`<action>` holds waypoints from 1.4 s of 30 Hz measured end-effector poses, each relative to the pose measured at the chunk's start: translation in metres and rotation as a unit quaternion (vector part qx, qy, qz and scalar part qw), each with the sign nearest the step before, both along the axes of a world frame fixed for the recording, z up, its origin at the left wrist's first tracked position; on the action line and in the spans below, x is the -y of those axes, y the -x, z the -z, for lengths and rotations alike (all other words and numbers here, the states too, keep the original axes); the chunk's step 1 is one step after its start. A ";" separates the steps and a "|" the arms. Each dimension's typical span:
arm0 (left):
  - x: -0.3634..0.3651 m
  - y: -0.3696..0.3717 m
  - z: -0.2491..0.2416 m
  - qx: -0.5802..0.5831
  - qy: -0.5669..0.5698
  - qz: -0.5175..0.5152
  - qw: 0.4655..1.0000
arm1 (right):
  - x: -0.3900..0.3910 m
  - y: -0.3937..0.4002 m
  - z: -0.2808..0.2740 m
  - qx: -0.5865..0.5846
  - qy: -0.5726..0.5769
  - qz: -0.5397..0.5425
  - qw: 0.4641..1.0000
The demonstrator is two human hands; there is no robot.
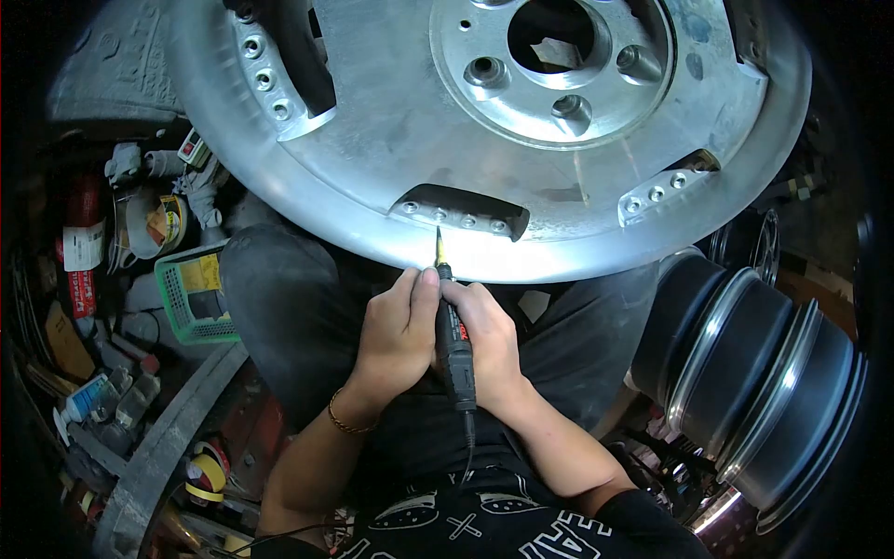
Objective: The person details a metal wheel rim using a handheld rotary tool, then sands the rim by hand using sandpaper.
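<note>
Cluttered workshop floor w/ tape rolls (207, 473) and a green basket (196, 291) at left, stacked rims (759, 373) at right. Rotary tool (453, 340) is slim, black, corded, w/ thin yellowish tip aimed up at the rim edge of a big bare-metal wheel (391, 130). Left hand (399, 331) & right hand (489, 340) both wrapped tight round its body, fingers closed, tool between them. Tip sits just below a slotted cutout (461, 210); wheel lip close above, knees crowd both sides

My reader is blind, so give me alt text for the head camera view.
Both hands, left and right, grip a corded rotary tool, its tip at the rim of a bare alloy wheel. Another wheel lies at right; a green basket sits at left.
</note>
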State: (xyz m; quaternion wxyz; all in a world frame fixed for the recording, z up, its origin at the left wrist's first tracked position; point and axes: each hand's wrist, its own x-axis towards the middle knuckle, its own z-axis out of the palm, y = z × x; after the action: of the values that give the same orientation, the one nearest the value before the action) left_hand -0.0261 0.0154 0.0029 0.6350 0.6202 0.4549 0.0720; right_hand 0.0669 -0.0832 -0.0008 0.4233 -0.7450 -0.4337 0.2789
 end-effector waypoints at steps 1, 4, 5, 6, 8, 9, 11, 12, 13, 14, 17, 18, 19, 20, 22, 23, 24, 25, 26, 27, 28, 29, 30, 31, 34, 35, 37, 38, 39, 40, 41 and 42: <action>0.001 0.000 0.001 0.007 0.001 -0.007 1.000 | 0.001 0.000 0.000 0.005 0.001 -0.002 1.000; 0.000 -0.002 -0.001 0.003 0.004 0.006 1.000 | 0.001 -0.001 0.000 0.010 -0.002 -0.005 1.000; 0.001 -0.001 0.000 0.003 0.004 0.006 1.000 | 0.001 -0.001 -0.001 0.011 -0.006 -0.006 1.000; 0.001 0.000 0.002 0.008 -0.006 -0.003 1.000 | 0.000 -0.001 -0.001 0.011 -0.006 -0.005 1.000; 0.001 0.001 0.002 0.014 -0.015 -0.012 1.000 | -0.002 0.000 0.000 -0.003 -0.006 -0.013 1.000; 0.000 0.001 0.002 0.011 0.001 -0.012 1.000 | -0.002 0.000 0.000 -0.003 -0.007 -0.013 1.000; 0.000 0.001 0.001 0.009 0.016 -0.013 1.000 | -0.001 0.000 0.000 0.003 -0.012 -0.012 1.000; 0.001 0.000 0.000 0.007 0.006 -0.007 1.000 | 0.000 -0.001 -0.001 0.003 -0.012 -0.012 1.000; 0.002 -0.001 0.000 0.006 -0.004 0.000 1.000 | 0.001 -0.002 -0.002 0.003 -0.007 -0.012 1.000; 0.002 -0.001 0.000 0.006 -0.004 0.000 1.000 | 0.001 -0.002 -0.002 0.003 -0.001 -0.010 1.000; 0.001 0.000 0.000 0.012 -0.012 -0.003 1.000 | 0.000 0.000 0.001 -0.007 -0.003 -0.011 1.000; 0.000 0.002 0.001 0.010 -0.014 -0.011 1.000 | -0.002 0.001 0.001 -0.007 -0.004 -0.011 1.000; 0.000 0.004 0.002 0.007 -0.016 -0.019 1.000 | -0.004 0.003 0.002 -0.010 -0.007 -0.014 1.000; -0.001 0.006 0.003 0.007 -0.016 -0.018 1.000 | -0.006 0.004 0.002 -0.012 -0.011 -0.018 1.000; -0.003 0.011 0.007 0.027 -0.032 -0.038 0.998 | -0.012 0.007 0.004 -0.010 -0.022 -0.024 0.999; -0.004 0.014 0.008 0.028 -0.032 -0.039 0.998 | -0.015 0.009 0.004 -0.009 -0.032 -0.029 0.999; -0.005 0.016 0.009 0.039 0.006 -0.061 0.997 | -0.018 0.009 0.002 -0.006 -0.022 -0.037 0.999; -0.006 0.018 0.010 0.051 0.044 -0.082 0.994 | -0.020 0.010 0.000 -0.005 -0.022 -0.037 0.999; -0.006 0.018 0.010 0.051 0.031 -0.082 0.995 | -0.021 0.011 -0.002 -0.013 -0.022 -0.034 0.999; -0.006 0.017 0.008 0.052 0.031 -0.082 0.995 | -0.022 0.011 -0.003 -0.021 -0.022 -0.032 0.999; -0.006 0.016 0.006 0.047 0.026 -0.074 0.996 | -0.020 0.010 -0.002 -0.020 -0.021 -0.031 0.999; -0.005 0.016 0.005 0.042 0.021 -0.066 0.997 | -0.016 0.009 -0.001 -0.008 -0.015 -0.032 0.999; -0.005 0.014 0.004 0.042 0.021 -0.066 0.997 | -0.014 0.009 0.000 0.004 -0.009 -0.033 0.999; -0.004 0.013 0.004 0.036 0.005 -0.053 0.998 | -0.014 0.010 0.000 0.004 -0.009 -0.033 0.999; -0.004 0.013 0.004 0.037 -0.006 -0.052 0.998 | -0.014 0.010 0.000 0.009 -0.007 -0.023 1.000; -0.004 0.014 0.005 0.043 -0.001 -0.064 0.997 | -0.016 0.011 0.000 0.005 -0.013 -0.027 1.000; -0.006 0.020 0.009 0.043 0.020 -0.074 0.996 | -0.020 0.013 0.001 0.000 -0.019 -0.032 0.999; -0.007 0.022 0.010 0.043 0.042 -0.085 0.995 | -0.022 0.015 0.001 -0.003 -0.019 -0.034 0.999; -0.008 0.023 0.010 0.043 0.042 -0.085 0.995 | -0.024 0.016 0.001 -0.006 -0.019 -0.037 0.999; -0.010 0.024 0.008 0.051 0.055 -0.097 0.992 | -0.026 0.017 0.000 -0.015 -0.012 -0.040 0.999; -0.012 0.025 0.006 0.058 0.068 -0.109 0.990 | -0.028 0.018 0.000 -0.015 -0.012 -0.040 0.999; -0.014 0.025 0.003 0.077 0.068 -0.109 0.989 | -0.030 0.020 0.001 -0.008 -0.022 -0.041 0.999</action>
State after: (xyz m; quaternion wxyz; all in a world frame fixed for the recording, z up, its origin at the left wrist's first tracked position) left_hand -0.0509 0.0295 0.0003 0.6971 0.5151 0.4734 0.1571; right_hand 0.0473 -0.0532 -0.0017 0.4312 -0.7151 -0.4663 0.2919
